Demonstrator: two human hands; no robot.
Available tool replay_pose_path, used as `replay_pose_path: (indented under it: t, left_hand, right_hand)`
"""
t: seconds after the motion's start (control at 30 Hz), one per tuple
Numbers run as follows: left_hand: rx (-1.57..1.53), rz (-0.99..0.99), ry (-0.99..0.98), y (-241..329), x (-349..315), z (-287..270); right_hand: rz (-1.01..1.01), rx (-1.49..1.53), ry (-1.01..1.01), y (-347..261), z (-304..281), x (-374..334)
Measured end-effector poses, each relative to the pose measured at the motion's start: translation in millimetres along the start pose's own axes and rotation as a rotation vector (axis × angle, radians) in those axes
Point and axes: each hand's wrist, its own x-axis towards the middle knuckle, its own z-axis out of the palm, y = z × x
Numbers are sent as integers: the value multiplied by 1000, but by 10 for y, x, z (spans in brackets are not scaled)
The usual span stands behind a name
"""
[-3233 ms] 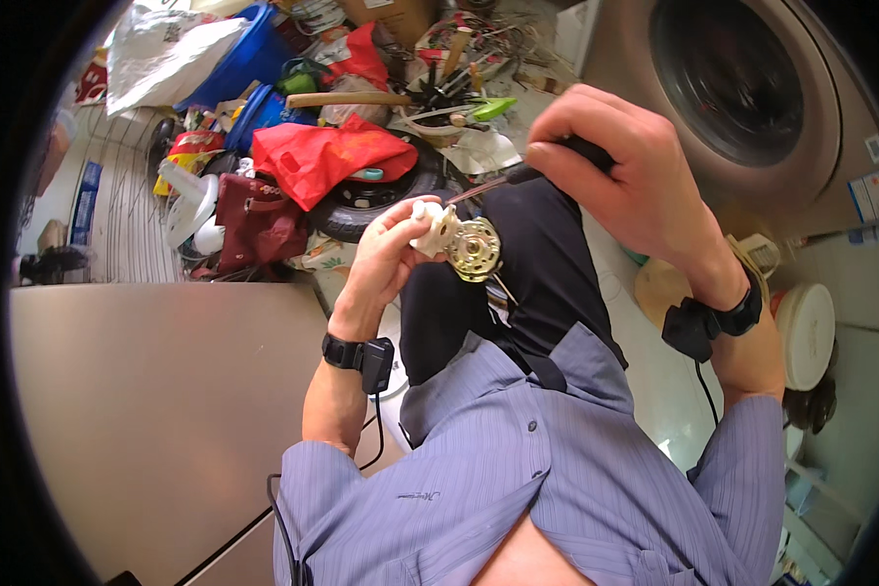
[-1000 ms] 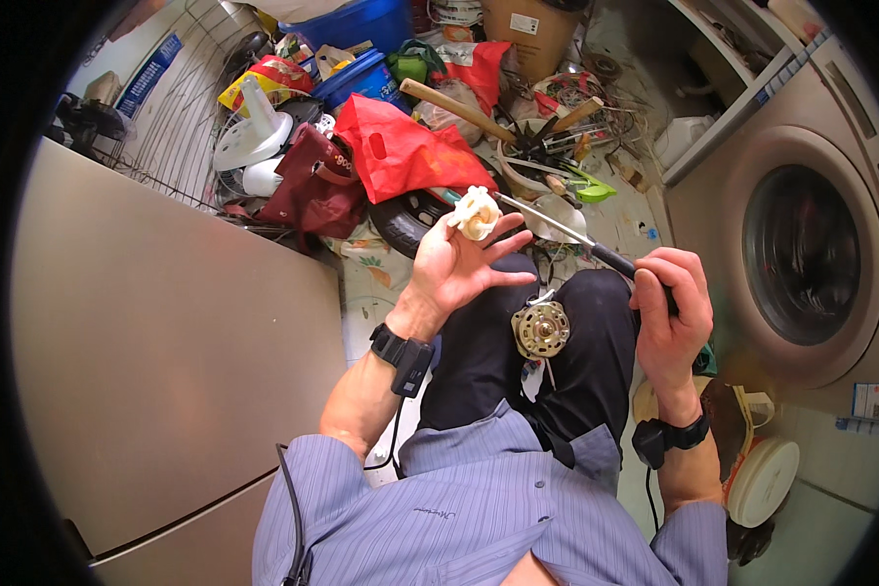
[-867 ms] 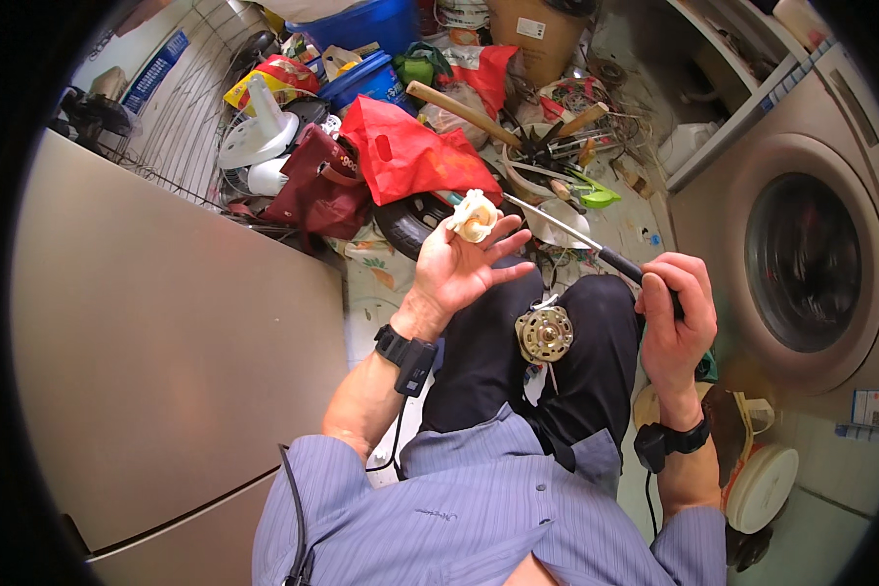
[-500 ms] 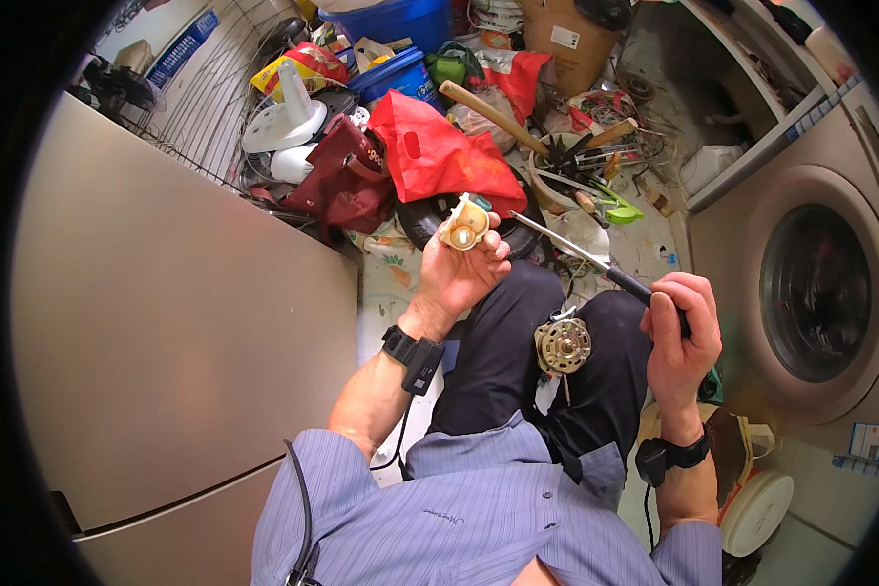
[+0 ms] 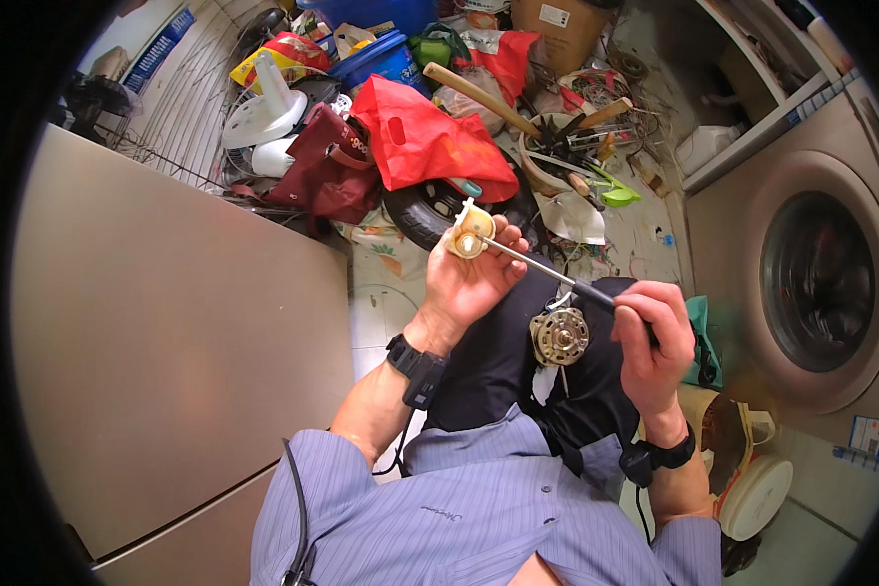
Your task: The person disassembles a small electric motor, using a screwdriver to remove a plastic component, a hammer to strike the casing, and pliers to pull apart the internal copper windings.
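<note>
Since the earlier frame, left hand [image 5: 469, 278] lifts the cream plastic part [image 5: 469, 232], fingers pinching it steady; right hand [image 5: 649, 337] fingers wrap the screwdriver [image 5: 547, 273], tip in the part, motor [image 5: 559, 335] resting on the lap.

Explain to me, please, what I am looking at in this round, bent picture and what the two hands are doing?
There is no machine here: a person wears a wide fisheye camera on the head, looking down, which bends straight edges. The left hand holds a small cream plastic part in its grip. The right hand holds a screwdriver by its dark handle, the tip at that part. A round metal motor rests on the lap. Beyond lie a red bag, a black tyre and a white fan base. A washing machine stands at the right, a steel cabinet at the left.
</note>
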Motion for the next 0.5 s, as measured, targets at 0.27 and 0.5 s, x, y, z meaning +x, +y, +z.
replay_pose_path:
  t: [0.27,0.5]
  left_hand:
    - [-56,-21,34,-105,-17,7]
    - [-91,-2,141,-165,-18,-76]
  right_hand:
    - [88,118,116,61,-60,-15]
    - [72,37,59,122,-90,0]
